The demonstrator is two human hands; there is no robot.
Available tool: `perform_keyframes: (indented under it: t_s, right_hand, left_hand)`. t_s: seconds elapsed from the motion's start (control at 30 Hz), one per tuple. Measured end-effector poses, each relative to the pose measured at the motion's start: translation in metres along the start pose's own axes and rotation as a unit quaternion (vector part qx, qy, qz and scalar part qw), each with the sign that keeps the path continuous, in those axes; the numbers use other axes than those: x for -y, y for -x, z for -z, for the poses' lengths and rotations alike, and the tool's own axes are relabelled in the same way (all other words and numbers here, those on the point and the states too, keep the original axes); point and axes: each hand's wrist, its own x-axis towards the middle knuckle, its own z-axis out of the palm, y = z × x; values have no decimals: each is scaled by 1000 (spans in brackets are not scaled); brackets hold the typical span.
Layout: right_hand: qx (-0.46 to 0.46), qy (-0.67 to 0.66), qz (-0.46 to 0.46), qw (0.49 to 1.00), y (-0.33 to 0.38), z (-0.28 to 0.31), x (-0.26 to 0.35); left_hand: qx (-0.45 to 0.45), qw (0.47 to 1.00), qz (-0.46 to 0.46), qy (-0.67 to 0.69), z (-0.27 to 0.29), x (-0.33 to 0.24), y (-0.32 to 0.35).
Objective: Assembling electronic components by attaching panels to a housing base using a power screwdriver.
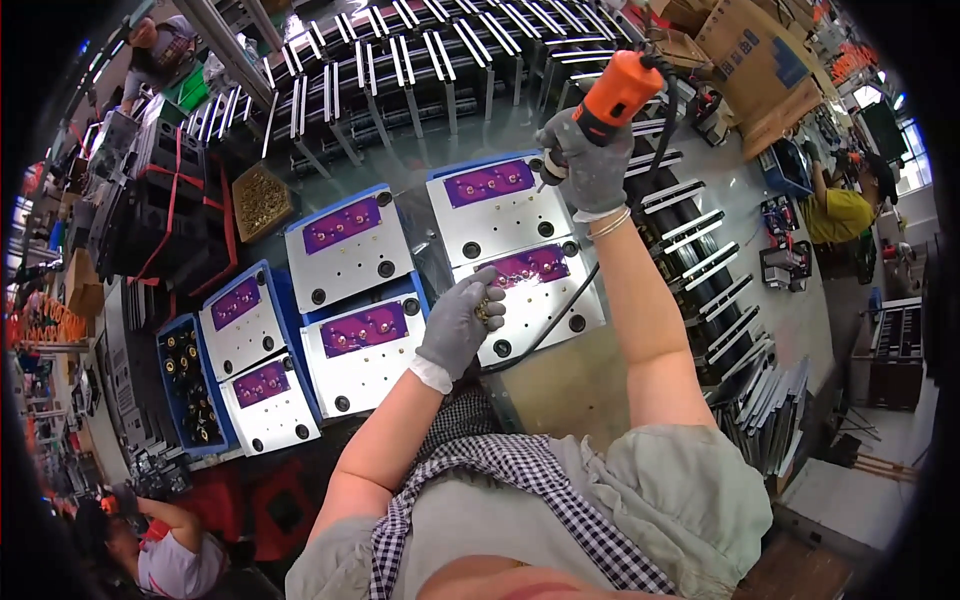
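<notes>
My right hand (598,172), in a grey glove, is wrapped round an orange corded power screwdriver (622,90) held over the far right panels. The tool's narrow end points left, near the edge of a silver metal panel (490,228) with a purple plate (489,184). My left hand (452,325), gloved too, is closed round a small bunch of brass-coloured screws (486,312). Its fingertips are over the edge of the nearer right panel (545,310), by that panel's purple plate (528,266). Black round feet sit at the panels' corners.
Several similar panels (345,262) lie to the left in blue trays. A box of brass screws (262,200) stands behind them; a blue bin of black round parts (183,370) is at far left. Metal racks (440,90) line the back. A black cable (560,318) crosses the right panels.
</notes>
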Motion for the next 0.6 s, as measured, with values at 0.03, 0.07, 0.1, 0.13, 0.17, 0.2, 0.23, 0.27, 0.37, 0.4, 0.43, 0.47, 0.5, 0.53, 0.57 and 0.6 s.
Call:
perform_keyframes:
  t_s: [0.03,0.07,0.1,0.13,0.17,0.2,0.23,0.27,0.37,0.4,0.43,0.47,0.5,0.53,0.57,0.6]
  right_hand:
    - [8,-13,1,1000,-1,4,-5]
    - [7,-1,15,1000,-3,5,-12]
    - [6,4,29,1000,-5,7,-17]
    - [0,6,42,999,-8,7,-22]
    - [-7,12,38,999,-9,8,-26]
    - [-16,15,34,999,-11,9,-30]
    - [-21,16,33,999,-13,9,-33]
    - [-18,35,29,999,-15,10,-36]
    - [-7,71,30,997,-14,11,-40]
    - [-11,72,34,997,-13,11,-40]
    - [-10,73,37,997,-11,12,-40]
    - [-13,67,30,997,-9,13,-40]
    - [-12,60,24,998,-8,14,-40]
    - [-9,50,23,998,-8,16,-40]
    - [-12,62,22,998,-8,16,-41]
    - [-12,69,28,997,-9,16,-43]
  left_hand:
    - [2,1000,5,6,0,1,-2]
    - [3,1000,4,1,1,2,-3]
    - [3,1000,3,-4,1,2,-3]
    - [-5,1000,5,-11,2,3,-3]
    - [3,1000,4,-11,2,2,-3]
    - [5,1000,5,-12,2,2,-3]
    - [5,1000,7,-14,2,2,-2]
    - [3,1000,7,-20,2,1,-2]
    - [-5,1000,9,-30,1,1,-2]
    - [-3,1000,8,-28,1,1,-2]
    - [-2,1000,7,-25,2,1,-2]
    - [3,1000,9,-18,2,1,-2]
    - [9,1000,11,-10,2,2,-3]
    - [14,1000,13,-3,3,2,-3]
    - [9,1000,14,-9,3,3,-3]
    - [4,1000,13,-16,3,3,-4]
